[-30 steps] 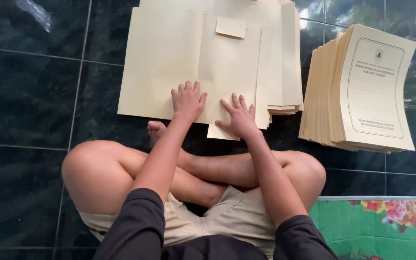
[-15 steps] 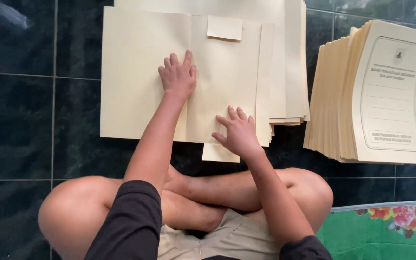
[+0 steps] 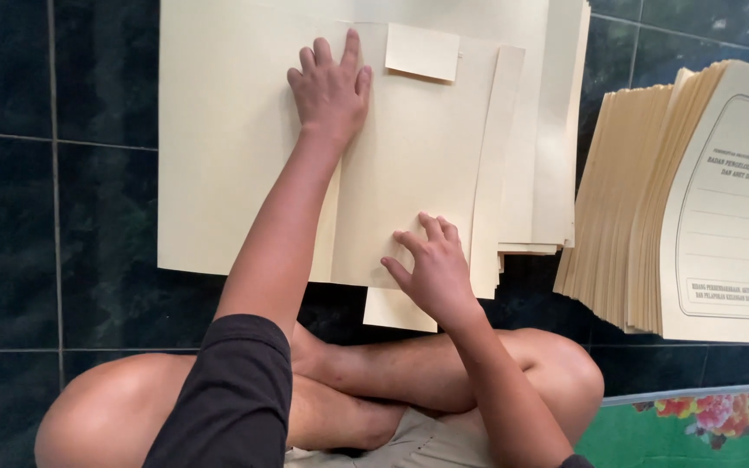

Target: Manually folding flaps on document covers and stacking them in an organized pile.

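Head view: left hand [image 3: 333,87] lies flat, released, on the cream folder [image 3: 409,173] toward 12 o'clock; right hand [image 3: 431,269], fingers bent, presses its 6 o'clock edge.

The person is wearing a dark, near-black top; its left sleeve [image 3: 227,390] is showing as plain cloth with no print, ending in a simple hemmed edge above the elbow. A small corner of the same dark cloth is showing at the right arm, at the bottom edge of the view. Light beige shorts [image 3: 418,444] are covering the lap, only a narrow strip of them being visible. Forearms, knees and lower legs are going uncovered. The left hand [image 3: 331,87] and right hand [image 3: 433,270] are bare, wearing no gloves. One bare foot [image 3: 366,423] is showing without sock or shoe.
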